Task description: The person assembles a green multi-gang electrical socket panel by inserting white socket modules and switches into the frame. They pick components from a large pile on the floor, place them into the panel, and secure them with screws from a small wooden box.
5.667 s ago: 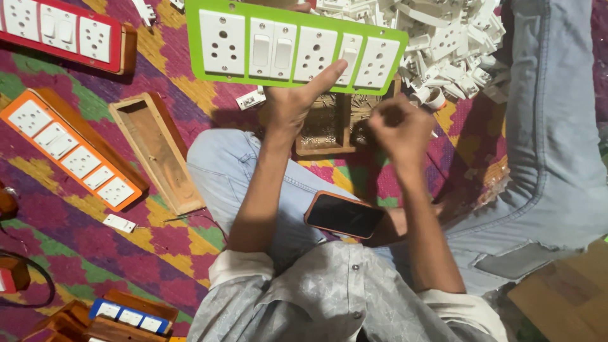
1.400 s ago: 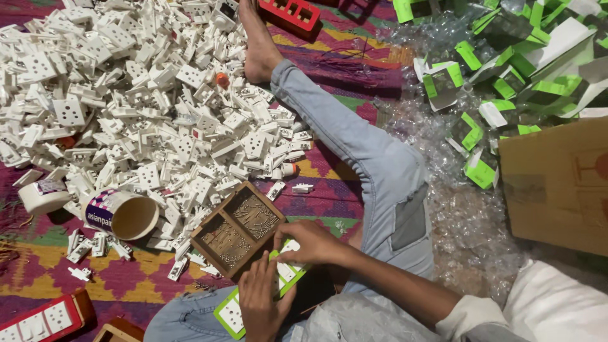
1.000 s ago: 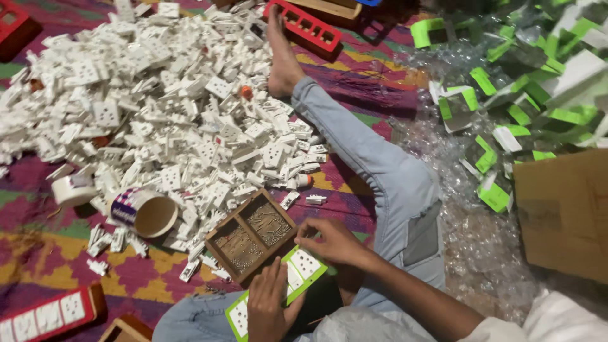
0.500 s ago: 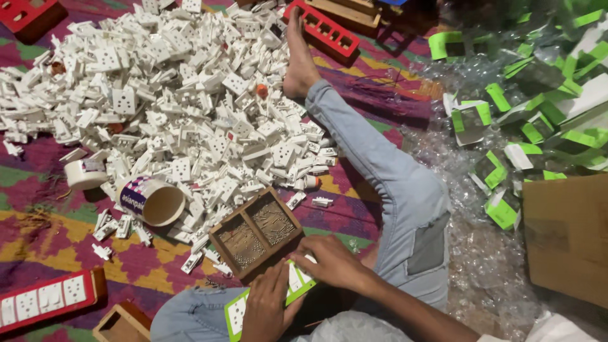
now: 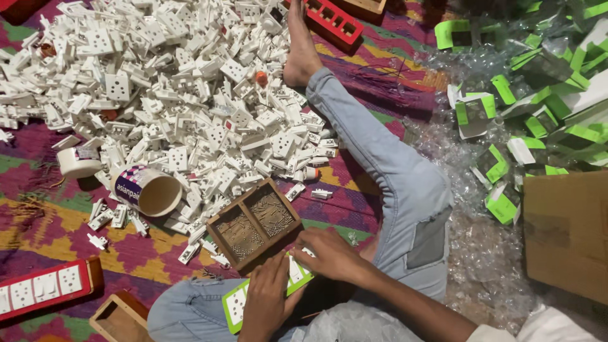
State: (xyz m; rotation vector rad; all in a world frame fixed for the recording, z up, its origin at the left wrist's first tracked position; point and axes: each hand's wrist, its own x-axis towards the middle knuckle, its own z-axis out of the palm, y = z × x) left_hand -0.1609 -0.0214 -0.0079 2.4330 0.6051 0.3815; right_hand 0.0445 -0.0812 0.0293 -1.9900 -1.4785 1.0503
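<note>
Head view, looking down: left hand (image 5: 266, 301) pressed flat on a green-framed switch panel (image 5: 263, 294) lying across the lap, fingers spread narrow and stretched toward its upper edge. Right hand (image 5: 329, 253) curled over the panel's far end, fingertips (image 5: 303, 239) bent down at the corner, touching it; whether anything small sits pinched under them cannot be told. Panel tilted, white sockets showing between the two hands, mostly covered by them. Just beyond, touching the panel's edge, a two-compartment wooden tray (image 5: 255, 223) filled with small dark screws. Farther up, a sprawling heap of white socket parts (image 5: 183, 101) over a patterned rug (image 5: 57, 234), with a tipped paper cup (image 5: 147, 190) and a roll of tape (image 5: 77, 162) at its near edge. Right leg in blue jeans (image 5: 386, 164) stretched out past the heap, bare foot (image 5: 301, 47) resting beside a red frame (image 5: 332, 22). At lower left, a red switch panel (image 5: 47, 288) and an open wooden box (image 5: 120, 320). At right, green-and-clear packaging (image 5: 519, 107) and a cardboard box (image 5: 567, 231).
</note>
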